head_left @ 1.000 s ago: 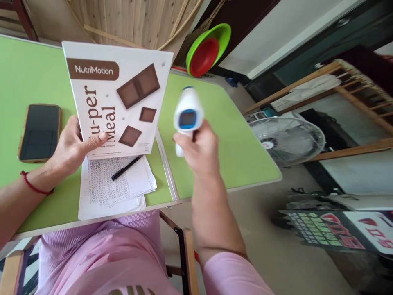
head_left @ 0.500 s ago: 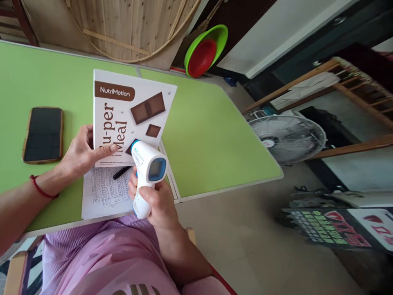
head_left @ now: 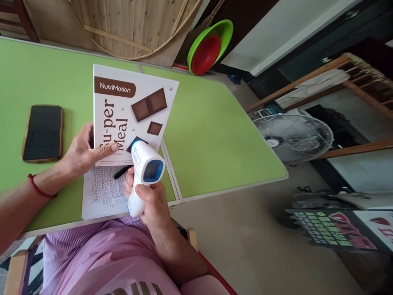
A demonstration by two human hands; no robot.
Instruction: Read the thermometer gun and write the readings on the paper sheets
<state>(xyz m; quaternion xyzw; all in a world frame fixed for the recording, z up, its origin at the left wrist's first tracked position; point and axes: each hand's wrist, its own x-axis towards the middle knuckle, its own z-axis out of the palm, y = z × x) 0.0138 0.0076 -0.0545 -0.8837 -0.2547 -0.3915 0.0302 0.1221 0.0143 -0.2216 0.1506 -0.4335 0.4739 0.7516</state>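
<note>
My left hand [head_left: 89, 149] grips the lower left edge of a white box [head_left: 123, 94] printed "NutriMotion" with chocolate pieces, thumb on the front and fingers behind. The box is held up, tilted, over the green table [head_left: 215, 135]. In my right hand [head_left: 152, 200] is a white and blue infrared thermometer [head_left: 143, 164], my fingers wrapped round its handle. Its blue-ringed nose is at the box's lower right part; I cannot tell whether they touch. Its small screen looks dark. Below the box, a handwritten sheet [head_left: 104, 192] and a black pen [head_left: 121, 172] lie partly hidden.
A phone [head_left: 42, 133] in a brown case lies to the left on the table. Beyond the table's far edge stand a round wooden board [head_left: 129, 24] and green and red basins [head_left: 205, 53]. A fan [head_left: 291, 139] and a wooden rack [head_left: 362, 94] are at the right.
My right hand and the thermometer have shifted slightly left, and the thermometer's tilt has changed a little. My left hand still holds the box in nearly the same place.
</note>
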